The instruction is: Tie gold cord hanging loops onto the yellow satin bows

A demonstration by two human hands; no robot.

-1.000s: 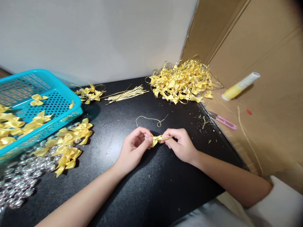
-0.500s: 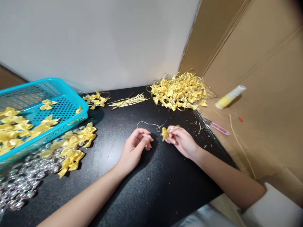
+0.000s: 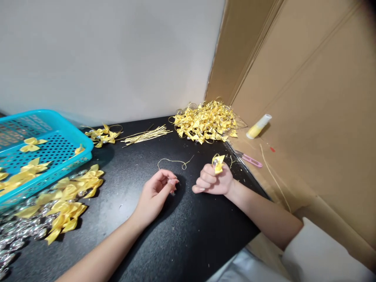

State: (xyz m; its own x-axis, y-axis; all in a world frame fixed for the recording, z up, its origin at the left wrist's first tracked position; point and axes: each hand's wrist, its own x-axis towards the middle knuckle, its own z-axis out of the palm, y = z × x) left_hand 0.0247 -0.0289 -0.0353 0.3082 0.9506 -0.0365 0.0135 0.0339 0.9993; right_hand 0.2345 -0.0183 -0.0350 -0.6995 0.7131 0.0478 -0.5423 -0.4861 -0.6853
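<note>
My right hand (image 3: 213, 179) is closed in a fist, raised a little over the black table (image 3: 188, 231). It holds a yellow ribbon bow (image 3: 219, 164) with a silvery bead and a gold cord loop, sticking up above the index finger. My left hand (image 3: 157, 194) rests left of it, fingers curled and thumb against the fingertips; whether anything small lies between them is hidden. Just beyond the left hand, a thin curled gold cord (image 3: 173, 160) lies on the table.
A turquoise basket (image 3: 85, 154) of yellow bows stands at left, with loose bows (image 3: 69, 213) and silver beads (image 3: 22, 233) before it. Gold cord lengths (image 3: 147, 135) and a heap of finished bows (image 3: 205, 121) lie at the back. A pink-handled cutter (image 3: 252, 159) lies right, near a tube (image 3: 258, 126).
My right hand has turned and closed into a fist, so the bow now points upward. The left fingers stay curled. The whole view has shifted to the right.
</note>
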